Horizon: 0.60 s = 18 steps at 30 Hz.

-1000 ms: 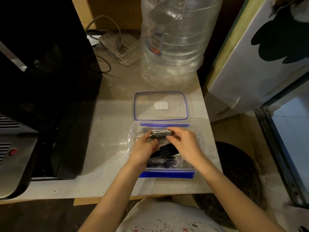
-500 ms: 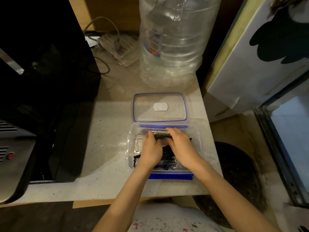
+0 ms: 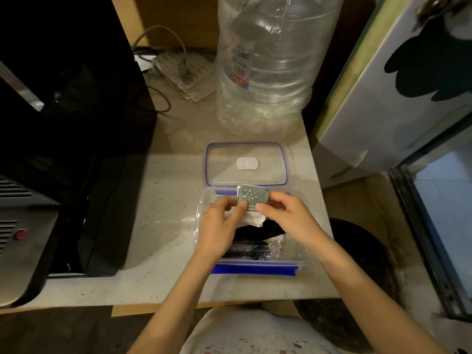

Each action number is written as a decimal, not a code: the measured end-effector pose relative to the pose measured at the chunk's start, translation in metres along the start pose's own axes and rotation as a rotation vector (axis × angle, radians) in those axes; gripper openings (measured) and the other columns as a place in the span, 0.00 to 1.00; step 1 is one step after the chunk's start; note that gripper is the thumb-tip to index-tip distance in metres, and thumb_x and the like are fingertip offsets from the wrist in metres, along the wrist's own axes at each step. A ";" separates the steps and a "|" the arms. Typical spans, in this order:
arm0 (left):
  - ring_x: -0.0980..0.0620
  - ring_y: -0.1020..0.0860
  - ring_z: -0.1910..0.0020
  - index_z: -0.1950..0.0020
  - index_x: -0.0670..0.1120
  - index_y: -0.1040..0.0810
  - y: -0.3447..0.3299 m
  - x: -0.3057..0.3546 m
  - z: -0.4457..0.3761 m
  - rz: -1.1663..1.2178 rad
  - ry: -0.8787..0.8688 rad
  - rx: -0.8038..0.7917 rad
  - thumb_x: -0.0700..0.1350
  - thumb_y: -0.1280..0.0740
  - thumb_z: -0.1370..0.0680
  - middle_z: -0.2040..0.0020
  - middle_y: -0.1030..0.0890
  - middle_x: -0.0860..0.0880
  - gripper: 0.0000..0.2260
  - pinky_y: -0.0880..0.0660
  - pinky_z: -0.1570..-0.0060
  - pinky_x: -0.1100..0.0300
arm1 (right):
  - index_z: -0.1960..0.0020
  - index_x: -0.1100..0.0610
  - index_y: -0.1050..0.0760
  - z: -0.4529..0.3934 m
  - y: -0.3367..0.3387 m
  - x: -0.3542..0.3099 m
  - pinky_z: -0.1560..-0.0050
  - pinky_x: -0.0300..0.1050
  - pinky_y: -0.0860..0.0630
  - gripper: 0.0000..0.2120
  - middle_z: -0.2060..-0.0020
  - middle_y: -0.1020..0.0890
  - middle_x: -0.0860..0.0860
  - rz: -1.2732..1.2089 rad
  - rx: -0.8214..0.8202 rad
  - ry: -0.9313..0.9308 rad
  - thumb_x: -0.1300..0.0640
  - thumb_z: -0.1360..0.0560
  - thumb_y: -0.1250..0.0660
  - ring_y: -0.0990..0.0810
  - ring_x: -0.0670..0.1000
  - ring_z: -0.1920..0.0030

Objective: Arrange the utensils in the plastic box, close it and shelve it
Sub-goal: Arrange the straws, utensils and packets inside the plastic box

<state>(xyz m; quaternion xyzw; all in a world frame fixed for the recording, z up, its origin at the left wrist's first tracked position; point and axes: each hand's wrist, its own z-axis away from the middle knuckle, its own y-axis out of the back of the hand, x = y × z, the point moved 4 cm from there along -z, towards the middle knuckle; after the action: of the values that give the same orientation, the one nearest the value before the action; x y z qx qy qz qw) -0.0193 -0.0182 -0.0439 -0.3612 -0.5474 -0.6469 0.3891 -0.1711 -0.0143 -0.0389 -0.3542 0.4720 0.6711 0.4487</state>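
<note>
A clear plastic box point(image 3: 255, 268) with blue clips sits open on the counter, near its front right corner. Its clear lid point(image 3: 246, 163) with a blue seal lies flat just behind it. Inside the box lie black plastic utensils point(image 3: 258, 232), some in clear wrap. My left hand point(image 3: 221, 227) and my right hand point(image 3: 286, 218) are both over the box and together pinch a small grey-green packet point(image 3: 252, 196) with white star marks, held above the box's back edge. A white paper piece hangs just under the packet.
A large clear water bottle point(image 3: 265, 65) stands behind the lid. A black appliance point(image 3: 66, 129) fills the counter's left side. A power strip point(image 3: 186, 70) with cables lies at the back. A white panel point(image 3: 398, 98) leans at the right, past the counter edge.
Both hands rose from pressing low in the box and now hold the packet up, turned so its face shows.
</note>
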 end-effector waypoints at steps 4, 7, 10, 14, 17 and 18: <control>0.51 0.22 0.60 0.49 0.38 0.23 -0.007 -0.003 -0.001 0.343 0.234 -0.215 0.46 0.37 0.22 0.59 0.21 0.45 0.12 0.23 0.66 0.65 | 0.45 0.61 0.24 0.004 -0.002 0.001 0.57 0.40 0.18 0.09 0.55 0.16 0.54 -0.265 -0.074 -0.166 0.61 0.24 0.35 0.16 0.47 0.57; 0.52 0.20 0.62 0.51 0.40 0.21 -0.009 -0.005 -0.001 0.393 0.348 -0.337 0.47 0.36 0.23 0.58 0.19 0.45 0.11 0.23 0.70 0.67 | 0.37 0.59 0.30 0.006 0.001 0.000 0.63 0.40 0.18 0.17 0.53 0.19 0.55 -0.220 -0.097 -0.190 0.62 0.25 0.34 0.18 0.49 0.57; 0.55 0.21 0.68 0.51 0.41 0.21 -0.012 -0.006 0.000 0.396 0.425 -0.418 0.47 0.35 0.24 0.63 0.18 0.48 0.10 0.25 0.71 0.67 | 0.33 0.54 0.33 0.007 0.005 -0.004 0.58 0.40 0.18 0.21 0.42 0.25 0.51 -0.004 -0.146 -0.111 0.60 0.25 0.35 0.20 0.50 0.47; 0.59 0.24 0.72 0.59 0.45 0.22 -0.014 -0.008 0.000 0.348 0.383 -0.431 0.47 0.35 0.24 0.72 0.22 0.54 0.07 0.26 0.68 0.65 | 0.28 0.50 0.39 0.009 0.008 -0.012 0.40 0.41 0.29 0.36 0.31 0.34 0.48 0.371 -0.270 0.008 0.49 0.32 0.27 0.31 0.45 0.38; 0.56 0.22 0.67 0.55 0.44 0.22 -0.016 -0.006 0.001 0.342 0.343 -0.454 0.47 0.35 0.24 0.64 0.19 0.50 0.07 0.26 0.67 0.65 | 0.25 0.50 0.48 0.009 0.002 -0.012 0.35 0.45 0.33 0.50 0.28 0.39 0.47 0.623 -0.340 0.047 0.45 0.38 0.23 0.37 0.48 0.31; 0.56 0.22 0.67 0.54 0.44 0.21 -0.016 -0.005 0.002 0.346 0.340 -0.457 0.47 0.35 0.24 0.63 0.19 0.49 0.07 0.26 0.66 0.65 | 0.25 0.50 0.49 0.009 -0.001 -0.012 0.34 0.47 0.33 0.51 0.28 0.39 0.48 0.676 -0.342 0.062 0.45 0.39 0.23 0.37 0.49 0.31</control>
<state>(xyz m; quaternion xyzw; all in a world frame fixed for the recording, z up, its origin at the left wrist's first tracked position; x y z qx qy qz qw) -0.0320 -0.0143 -0.0548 -0.4136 -0.2461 -0.7283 0.4877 -0.1659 -0.0091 -0.0258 -0.2684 0.4568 0.8394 0.1216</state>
